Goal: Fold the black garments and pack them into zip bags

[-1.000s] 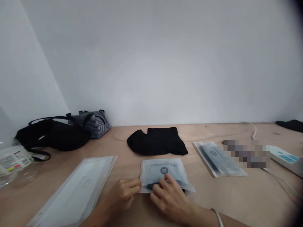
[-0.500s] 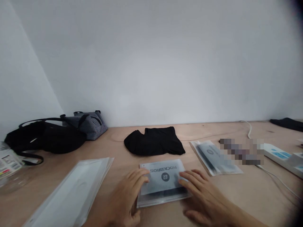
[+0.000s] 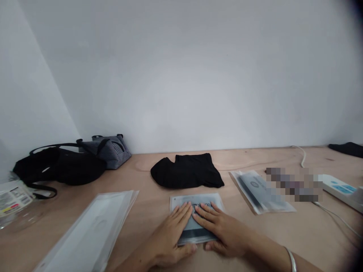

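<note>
A frosted plastic pouch (image 3: 195, 235) with a grey printed card and something dark inside lies flat on the wooden table, at the bottom centre. My left hand (image 3: 173, 235) rests on its left half, fingers stretched out and pointing away from me. On the right half lies my right hand (image 3: 224, 231), also flat, its fingertips close to those of the left. Both palms partly cover the print. Just beyond the pouch is a folded black cloth item (image 3: 187, 172), rounded at one end. Its exact kind I cannot tell.
A second packed pouch (image 3: 261, 190) lies to the right, near a power strip (image 3: 340, 188) and a white cable (image 3: 337, 217). Several clear sleeves (image 3: 90, 226) lie left. Behind them are a black bag (image 3: 59, 166), a striped bag (image 3: 116, 151) and crumpled plastic packaging (image 3: 14, 198).
Both hands have moved inward from the pouch's side edges and now lie flat across its top, covering more of the print. The view has shifted slightly.
</note>
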A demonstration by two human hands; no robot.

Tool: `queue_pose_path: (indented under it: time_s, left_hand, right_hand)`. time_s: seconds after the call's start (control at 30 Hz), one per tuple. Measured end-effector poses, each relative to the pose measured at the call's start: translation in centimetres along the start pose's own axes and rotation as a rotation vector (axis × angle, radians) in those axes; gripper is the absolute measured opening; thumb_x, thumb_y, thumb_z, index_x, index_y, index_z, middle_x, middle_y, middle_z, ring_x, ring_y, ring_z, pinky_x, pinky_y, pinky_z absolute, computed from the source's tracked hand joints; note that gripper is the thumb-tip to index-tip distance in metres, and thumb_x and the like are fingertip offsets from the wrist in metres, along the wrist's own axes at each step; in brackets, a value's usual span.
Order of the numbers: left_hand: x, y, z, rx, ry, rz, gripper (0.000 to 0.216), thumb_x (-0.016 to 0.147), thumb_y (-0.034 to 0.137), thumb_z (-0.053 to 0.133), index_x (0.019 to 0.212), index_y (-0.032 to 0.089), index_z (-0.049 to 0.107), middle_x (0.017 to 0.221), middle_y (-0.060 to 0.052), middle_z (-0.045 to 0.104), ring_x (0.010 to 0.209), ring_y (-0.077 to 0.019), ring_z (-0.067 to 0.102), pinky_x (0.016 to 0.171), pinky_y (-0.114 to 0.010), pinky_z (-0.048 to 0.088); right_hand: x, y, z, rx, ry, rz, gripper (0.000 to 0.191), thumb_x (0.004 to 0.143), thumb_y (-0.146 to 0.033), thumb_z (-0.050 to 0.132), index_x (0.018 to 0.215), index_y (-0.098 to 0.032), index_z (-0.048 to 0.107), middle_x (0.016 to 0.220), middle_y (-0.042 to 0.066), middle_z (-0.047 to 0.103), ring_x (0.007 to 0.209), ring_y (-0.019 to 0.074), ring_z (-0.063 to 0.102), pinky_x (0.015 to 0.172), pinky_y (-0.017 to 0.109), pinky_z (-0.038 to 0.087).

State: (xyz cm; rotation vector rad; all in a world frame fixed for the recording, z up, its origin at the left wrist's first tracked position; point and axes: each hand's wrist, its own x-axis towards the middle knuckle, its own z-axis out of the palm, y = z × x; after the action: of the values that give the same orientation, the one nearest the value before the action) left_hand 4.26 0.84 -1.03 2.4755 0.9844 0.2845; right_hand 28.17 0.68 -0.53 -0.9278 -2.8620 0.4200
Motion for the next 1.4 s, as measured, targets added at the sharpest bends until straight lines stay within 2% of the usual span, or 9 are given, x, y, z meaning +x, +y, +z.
queue_pose_path:
  time_s: [0.13, 0.23, 0.33, 0.57, 0.7, 0.8, 0.93, 1.13, 1.4]
  left_hand:
    - [0.6, -2.1, 0.8, -0.415, 0.287, -0.088, 0.049, 0.090, 0.048, 0.027, 0.130, 0.022, 0.035, 0.136, -0.005, 0.037, 0.125, -0.0210, 0.031, 0.104, -0.042, 0.023]
    - [1.6, -4.0, 1.4, -0.701, 0.575, -0.185, 0.050, 0.092, 0.046, 0.017, 0.121, 0.017, 0.045, 0.124, -0.008, 0.051, 0.117, -0.0196, 0.043, 0.101, -0.040, 0.030]
    - [2.3, -5.0, 1.8, -0.801, 0.709, -0.249, 0.052, 0.091, 0.046, 0.016, 0.118, 0.013, 0.047, 0.120, -0.009, 0.054, 0.115, -0.0191, 0.045, 0.100, -0.038, 0.033]
    - [1.9, -3.8, 1.1, -0.591, 0.636, -0.336, 0.042, 0.090, 0.042, 0.026, 0.107, 0.019, 0.056, 0.113, -0.004, 0.058, 0.110, -0.0191, 0.049, 0.100, -0.040, 0.031]
    - [2.0, -3.2, 0.6, -0.498, 0.602, -0.344, 0.038, 0.089, 0.039, 0.028, 0.102, 0.019, 0.058, 0.109, -0.004, 0.059, 0.106, -0.0192, 0.050, 0.098, -0.040, 0.032]
    - [2.0, -2.9, 0.8, -0.399, 0.555, -0.268, 0.032, 0.089, 0.037, 0.033, 0.098, 0.021, 0.059, 0.107, -0.004, 0.058, 0.105, -0.0185, 0.050, 0.095, -0.038, 0.036]
    - [2.0, -2.6, 1.4, -0.214, 0.522, -0.200, 0.023, 0.083, 0.032, 0.048, 0.101, 0.021, 0.056, 0.108, -0.005, 0.055, 0.104, -0.0196, 0.049, 0.092, -0.038, 0.038]
    - [3.5, -3.4, -0.4, 0.106, 0.582, -0.108, 0.025, 0.077, 0.017, 0.050, 0.102, 0.019, 0.055, 0.107, -0.007, 0.053, 0.103, -0.0218, 0.049, 0.089, -0.040, 0.040]
    - [6.7, -8.8, -3.6, 0.201, 0.517, -0.076, 0.022, 0.075, 0.012, 0.051, 0.090, 0.020, 0.064, 0.094, -0.004, 0.065, 0.092, -0.0216, 0.056, 0.087, -0.039, 0.040]
  right_hand:
    - [0.6, -0.7, 1.1, -0.157, 0.119, 0.082, 0.068, 0.080, -0.014, 0.044, 0.138, -0.027, 0.012, 0.138, 0.010, 0.031, 0.126, 0.0268, 0.026, 0.099, 0.050, 0.027]
    - [0.4, -1.3, 2.1, -0.279, 0.260, 0.106, 0.068, 0.079, -0.005, 0.042, 0.136, -0.034, 0.018, 0.134, 0.008, 0.038, 0.122, 0.0259, 0.035, 0.095, 0.046, 0.036]
    - [-0.8, -1.4, 2.4, -0.343, 0.384, 0.180, 0.070, 0.077, 0.000, 0.037, 0.134, -0.039, 0.021, 0.137, 0.004, 0.035, 0.123, 0.0246, 0.034, 0.092, 0.042, 0.040]
    - [-3.1, 2.9, -2.1, -0.543, 0.689, 0.720, 0.074, 0.071, 0.003, 0.028, 0.134, -0.036, 0.025, 0.131, 0.015, 0.036, 0.113, 0.0392, 0.040, 0.070, 0.056, 0.045]
    - [-3.2, 7.4, -2.2, -0.541, 0.600, 1.163, 0.058, 0.076, -0.007, 0.033, 0.129, -0.030, 0.037, 0.115, 0.021, 0.047, 0.100, 0.0413, 0.047, 0.059, 0.059, 0.042]
    - [-3.1, 9.2, -0.7, -0.517, 0.533, 1.300, 0.041, 0.079, -0.026, 0.040, 0.118, -0.023, 0.051, 0.110, 0.024, 0.050, 0.096, 0.0450, 0.048, 0.058, 0.066, 0.034]
    - [-2.2, 8.3, -0.9, -0.648, 0.519, 1.069, 0.042, 0.081, -0.034, 0.042, 0.118, -0.017, 0.049, 0.109, 0.023, 0.051, 0.099, 0.0412, 0.046, 0.073, 0.068, 0.026]
    - [2.0, 6.7, -3.1, -0.292, 0.450, 0.573, 0.022, 0.081, -0.022, 0.047, 0.097, -0.019, 0.062, 0.091, 0.008, 0.058, 0.092, 0.0218, 0.051, 0.080, 0.034, 0.038]
    - [5.4, 8.3, -1.1, -0.201, 0.460, 0.558, 0.022, 0.080, -0.021, 0.049, 0.092, -0.016, 0.066, 0.089, 0.008, 0.060, 0.086, 0.0172, 0.054, 0.076, 0.026, 0.038]
